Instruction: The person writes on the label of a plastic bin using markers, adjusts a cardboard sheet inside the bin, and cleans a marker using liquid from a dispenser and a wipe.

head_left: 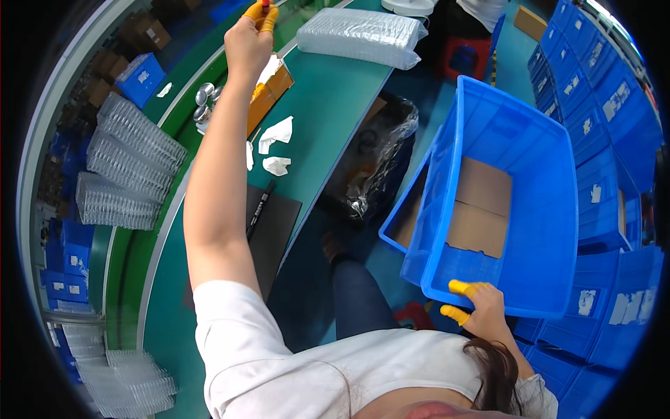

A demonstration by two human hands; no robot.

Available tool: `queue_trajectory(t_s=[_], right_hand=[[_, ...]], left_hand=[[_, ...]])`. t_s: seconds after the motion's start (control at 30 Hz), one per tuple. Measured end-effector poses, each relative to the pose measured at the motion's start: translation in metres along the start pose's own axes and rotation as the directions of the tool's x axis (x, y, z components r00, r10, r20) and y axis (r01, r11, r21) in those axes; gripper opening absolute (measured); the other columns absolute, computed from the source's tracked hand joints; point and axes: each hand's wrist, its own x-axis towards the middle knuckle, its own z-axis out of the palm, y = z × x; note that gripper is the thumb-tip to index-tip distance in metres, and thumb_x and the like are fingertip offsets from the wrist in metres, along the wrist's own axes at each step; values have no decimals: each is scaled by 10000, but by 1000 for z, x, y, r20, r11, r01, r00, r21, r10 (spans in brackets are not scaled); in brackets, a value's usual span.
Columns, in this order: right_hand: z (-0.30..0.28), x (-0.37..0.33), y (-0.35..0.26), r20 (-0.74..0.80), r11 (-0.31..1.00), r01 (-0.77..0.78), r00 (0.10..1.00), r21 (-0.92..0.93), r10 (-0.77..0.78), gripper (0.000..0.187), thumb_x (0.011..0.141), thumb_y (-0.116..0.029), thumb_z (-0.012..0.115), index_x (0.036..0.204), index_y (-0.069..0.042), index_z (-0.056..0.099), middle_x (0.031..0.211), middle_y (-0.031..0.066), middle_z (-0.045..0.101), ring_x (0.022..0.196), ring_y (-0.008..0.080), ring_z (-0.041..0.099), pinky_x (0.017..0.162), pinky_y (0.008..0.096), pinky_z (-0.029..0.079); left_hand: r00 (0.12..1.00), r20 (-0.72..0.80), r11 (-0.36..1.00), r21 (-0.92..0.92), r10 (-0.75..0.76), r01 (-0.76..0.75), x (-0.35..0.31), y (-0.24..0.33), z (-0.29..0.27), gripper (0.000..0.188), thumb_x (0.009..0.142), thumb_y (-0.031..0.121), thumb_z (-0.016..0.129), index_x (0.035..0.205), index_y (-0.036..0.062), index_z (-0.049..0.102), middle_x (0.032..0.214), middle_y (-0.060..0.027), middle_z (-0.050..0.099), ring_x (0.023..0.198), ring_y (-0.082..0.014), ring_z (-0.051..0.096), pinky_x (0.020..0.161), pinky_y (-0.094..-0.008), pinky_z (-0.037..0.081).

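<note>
My left arm reaches far forward over the green workbench (314,140). At its end, my left hand (251,35), with yellow finger cots, pinches a small red and dark piece, too small to name and cut by the top edge. On my right, a large blue bin (541,202) stands with brown cardboard (481,202) on its bottom. My right hand (483,307), also in yellow finger cots, grips the bin's near rim, fingers on both sides of it. A second blue bin (392,234) shows partly beneath the first.
On the bench lie white paper scraps (276,136), a black marker (259,209) on a dark mat, a cardboard box (269,98) and a bubble-wrapped bundle (359,35). Clear plastic trays (132,160) are stacked left. Blue bins (593,126) line the right; a plastic-lined container (380,160) stands beside the bench.
</note>
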Motion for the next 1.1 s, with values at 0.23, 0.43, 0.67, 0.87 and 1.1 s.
queue_trajectory(t_s=[0.23,0.43,0.67,0.87,1.1], right_hand=[[-28,29,1,-81,516,-130,927,846,367,378,757,-172,734,1081,-43,588,696,-17,514,617,40,461,554,208,379],[-61,-7,-2,-127,520,6,972,854,197,210,821,-184,671,895,10,635,707,58,627,562,55,541,485,200,403],[-49,-90,39,-137,105,102,899,989,416,200,883,-164,583,952,23,605,716,73,628,549,98,575,468,203,432],[-35,-147,54,-50,145,6,951,989,305,181,859,-164,617,889,13,591,672,62,611,503,86,559,424,188,405],[-37,-175,56,-145,251,52,917,966,371,213,862,-209,621,810,-9,575,611,52,601,452,55,509,407,191,367]], left_hand=[[581,787,660,-551,208,510,-104,217,-60,199,853,141,607,985,-6,578,884,-85,647,746,-129,616,620,-225,488],[354,860,710,-505,367,490,-202,331,-77,269,761,132,714,996,36,624,819,-35,549,683,-105,534,613,-230,441],[208,885,842,-462,417,276,-268,380,-80,356,785,161,689,1055,-46,580,874,-139,642,741,-199,631,673,-279,496],[202,749,761,-648,632,21,-319,401,-87,317,766,158,699,992,-45,608,681,-141,621,579,-232,610,544,-280,479],[332,384,504,-726,862,-468,-353,413,-76,254,754,197,707,821,-21,595,557,-49,509,429,-196,502,400,-278,396]])
